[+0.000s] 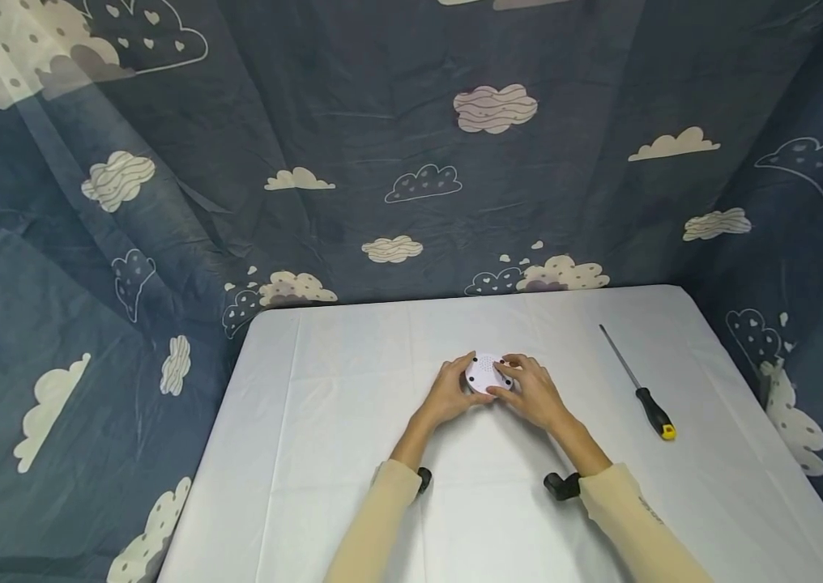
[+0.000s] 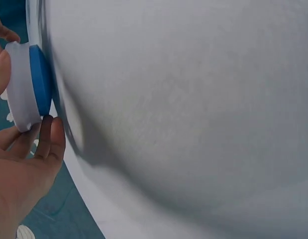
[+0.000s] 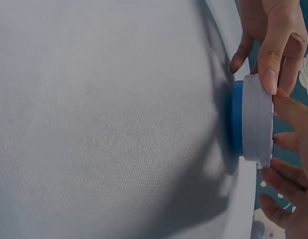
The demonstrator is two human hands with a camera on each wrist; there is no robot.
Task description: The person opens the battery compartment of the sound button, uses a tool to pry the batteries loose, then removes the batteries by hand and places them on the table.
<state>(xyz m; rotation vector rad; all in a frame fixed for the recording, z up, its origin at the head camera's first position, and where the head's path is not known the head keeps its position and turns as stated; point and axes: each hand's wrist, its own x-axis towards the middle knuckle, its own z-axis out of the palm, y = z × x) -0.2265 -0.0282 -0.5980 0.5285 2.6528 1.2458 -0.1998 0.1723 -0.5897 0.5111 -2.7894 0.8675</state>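
Both hands hold a round white device [image 1: 483, 376] between them, above the middle of the white table. Its upward face has a patch of small holes and several dark dots near the rim. From the side, the right wrist view shows a white body [image 3: 256, 119] with a narrower blue disc [image 3: 237, 119] on its underside, close over the cloth. My left hand [image 1: 449, 392] grips the left edge, thumb at the near side and fingers at the far side. My right hand [image 1: 535, 395] holds the right edge, with one finger over the face.
A screwdriver [image 1: 637, 385] with a black and yellow handle lies to the right on the white-covered table [image 1: 353, 389]. Dark blue cloud-patterned cloth [image 1: 382, 105] hangs behind and at both sides of the table. Black wrist devices [image 1: 562, 486] show at the cuffs.
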